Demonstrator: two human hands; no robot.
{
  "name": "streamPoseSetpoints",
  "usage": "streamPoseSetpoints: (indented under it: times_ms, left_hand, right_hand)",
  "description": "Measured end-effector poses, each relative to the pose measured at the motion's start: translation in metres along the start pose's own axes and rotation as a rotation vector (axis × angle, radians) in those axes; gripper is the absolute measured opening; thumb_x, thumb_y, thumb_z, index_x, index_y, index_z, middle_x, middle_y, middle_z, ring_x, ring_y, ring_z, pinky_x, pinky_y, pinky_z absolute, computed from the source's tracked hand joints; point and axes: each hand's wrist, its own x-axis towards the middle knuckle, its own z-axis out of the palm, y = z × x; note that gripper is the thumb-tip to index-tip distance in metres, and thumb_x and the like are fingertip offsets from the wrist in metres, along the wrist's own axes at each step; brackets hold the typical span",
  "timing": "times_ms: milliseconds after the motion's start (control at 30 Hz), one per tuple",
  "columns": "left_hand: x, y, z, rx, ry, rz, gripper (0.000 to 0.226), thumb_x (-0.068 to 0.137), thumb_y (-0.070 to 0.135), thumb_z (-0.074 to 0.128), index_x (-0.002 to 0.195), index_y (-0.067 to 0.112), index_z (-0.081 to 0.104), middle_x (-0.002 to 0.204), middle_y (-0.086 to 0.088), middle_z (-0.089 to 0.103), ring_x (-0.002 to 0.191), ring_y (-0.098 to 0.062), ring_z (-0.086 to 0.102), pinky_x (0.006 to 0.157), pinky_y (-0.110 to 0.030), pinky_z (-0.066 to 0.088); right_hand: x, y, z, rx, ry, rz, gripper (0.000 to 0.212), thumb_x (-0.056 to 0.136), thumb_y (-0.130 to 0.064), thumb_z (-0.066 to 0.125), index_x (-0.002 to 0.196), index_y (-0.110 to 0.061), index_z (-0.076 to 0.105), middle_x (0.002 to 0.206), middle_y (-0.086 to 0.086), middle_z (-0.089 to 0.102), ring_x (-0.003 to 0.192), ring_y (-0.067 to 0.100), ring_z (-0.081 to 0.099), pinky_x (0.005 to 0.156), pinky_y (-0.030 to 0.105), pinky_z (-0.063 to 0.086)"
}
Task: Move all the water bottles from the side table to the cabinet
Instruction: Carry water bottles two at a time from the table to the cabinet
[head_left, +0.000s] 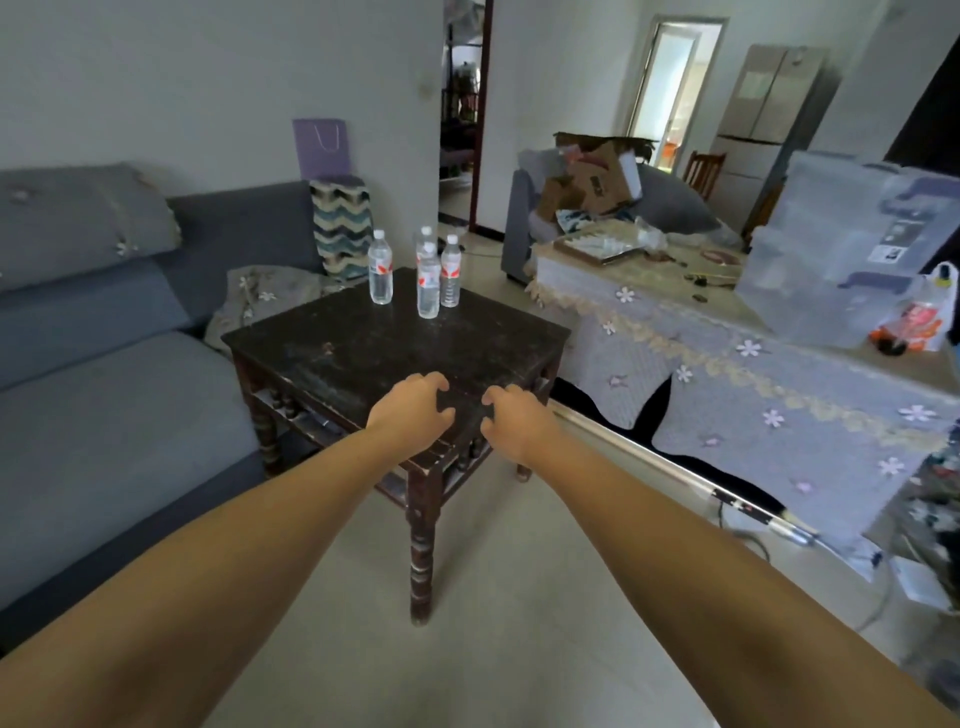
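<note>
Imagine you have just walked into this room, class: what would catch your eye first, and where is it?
Two bare arms stretch forward from the bottom of the view, the left hand and right hand open and empty over the near edge of a dark wooden side table. At the table's far corner stands a cluster of four clear water bottles, upright. To the right, a flowered cloth drapes a long table.

Pale plain walls (182, 78) and a light tiled floor (483, 597). A grey-blue fabric sofa (104, 405) stands left; a floral lilac cloth (753, 384) drapes a long table right; daylight fills a far doorway (670, 88).
</note>
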Motion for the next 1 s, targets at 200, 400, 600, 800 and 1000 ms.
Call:
streamPoseSetpoints:
  times_ms: [200, 400, 600, 800, 1000]
  left_hand:
    - [0.095, -0.047, 0.005, -0.026, -0.001, -0.038, 0.042, 0.09, 0.032, 0.058, 0.129, 0.018, 0.05, 0.123, -0.008, 0.056, 0.111, -0.025, 0.056, 0.091, -0.04, 0.05]
    - [0.211, -0.095, -0.002, -0.05, -0.017, -0.088, 0.041, 0.089, 0.032, 0.06, 0.127, 0.018, 0.051, 0.119, -0.006, 0.059, 0.107, -0.023, 0.058, 0.089, -0.038, 0.051]
    - [0.302, -0.117, 0.006, -0.091, -0.026, -0.127, 0.04, 0.086, 0.031, 0.062, 0.123, 0.018, 0.054, 0.113, -0.005, 0.061, 0.105, -0.023, 0.059, 0.09, -0.039, 0.051]
    - [0.396, -0.139, 0.027, -0.149, -0.041, -0.2, 0.041, 0.086, 0.03, 0.062, 0.124, 0.016, 0.054, 0.113, -0.007, 0.063, 0.104, -0.025, 0.06, 0.087, -0.04, 0.051]
    - [0.479, -0.159, 0.058, -0.29, 0.008, -0.439, 0.048, 0.086, 0.028, 0.063, 0.13, 0.016, 0.048, 0.117, -0.008, 0.062, 0.103, -0.025, 0.062, 0.087, -0.037, 0.052]
  right_hand:
    - [0.101, -0.007, 0.009, -0.026, -0.025, 0.008, 0.041, 0.098, -0.026, 0.045, 0.138, -0.017, 0.045, 0.137, 0.01, 0.046, 0.124, 0.032, 0.047, 0.098, 0.046, 0.044]
    - [0.215, -0.021, 0.008, 0.027, -0.022, 0.036, 0.041, 0.098, -0.027, 0.048, 0.137, -0.016, 0.045, 0.137, 0.01, 0.046, 0.123, 0.032, 0.048, 0.098, 0.046, 0.046]
    - [0.3, -0.021, 0.016, 0.058, -0.05, 0.075, 0.042, 0.096, -0.027, 0.049, 0.137, -0.018, 0.046, 0.134, 0.009, 0.048, 0.122, 0.029, 0.05, 0.097, 0.041, 0.045]
    - [0.401, 0.002, 0.021, 0.07, -0.051, 0.081, 0.041, 0.095, -0.026, 0.051, 0.135, -0.017, 0.048, 0.132, 0.01, 0.05, 0.119, 0.029, 0.052, 0.094, 0.04, 0.047]
    - [0.499, 0.03, 0.033, 0.127, -0.098, 0.035, 0.038, 0.094, -0.025, 0.054, 0.131, -0.015, 0.051, 0.125, 0.009, 0.053, 0.114, 0.027, 0.056, 0.089, 0.037, 0.048]
